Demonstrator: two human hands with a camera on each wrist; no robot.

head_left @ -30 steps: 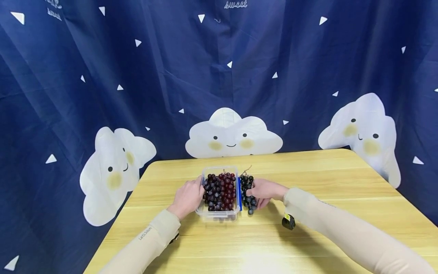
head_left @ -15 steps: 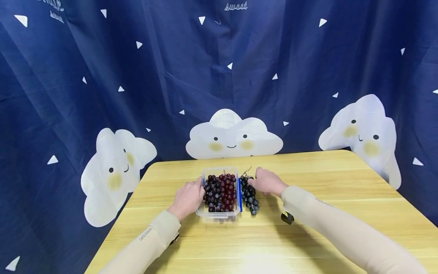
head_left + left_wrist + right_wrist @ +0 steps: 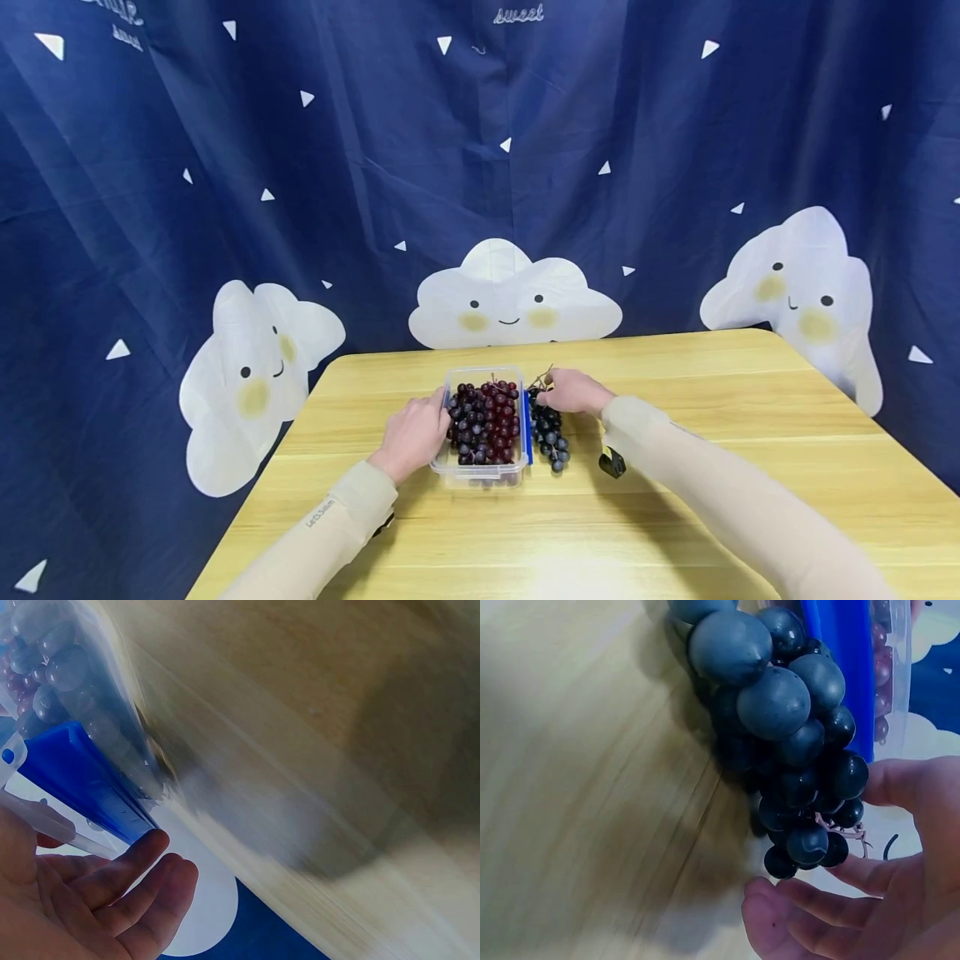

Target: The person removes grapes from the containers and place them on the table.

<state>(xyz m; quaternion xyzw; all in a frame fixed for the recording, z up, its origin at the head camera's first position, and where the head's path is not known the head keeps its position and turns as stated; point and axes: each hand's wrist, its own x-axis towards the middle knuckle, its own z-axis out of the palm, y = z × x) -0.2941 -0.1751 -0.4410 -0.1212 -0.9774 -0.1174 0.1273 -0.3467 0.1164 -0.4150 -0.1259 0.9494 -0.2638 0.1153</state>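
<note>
A clear plastic container [image 3: 477, 472] with blue side flaps holds dark purple and red grapes [image 3: 491, 421]. My left hand [image 3: 412, 433] grips its left side; in the left wrist view its fingers [image 3: 171, 896] lie beside the blue flap [image 3: 82, 784]. Against the container's right side lies a bunch of black grapes [image 3: 553, 437] on the table, stem end pointing away from me. My right hand [image 3: 576, 392] is at that stem end. Its thumb and fingers [image 3: 810, 930] stand apart around the thin stem [image 3: 859, 832], their tips partly hidden behind the grapes.
The wooden table [image 3: 570, 542] has rounded far corners. Behind it hangs a dark blue curtain [image 3: 480, 167] with white triangles and smiling clouds. A black device [image 3: 612, 462] is strapped under the right wrist.
My right hand has moved from the middle of the black bunch up to its stem end, uncovering the lower grapes. The bunch's lower end has shifted slightly right. My left hand stays on the container.
</note>
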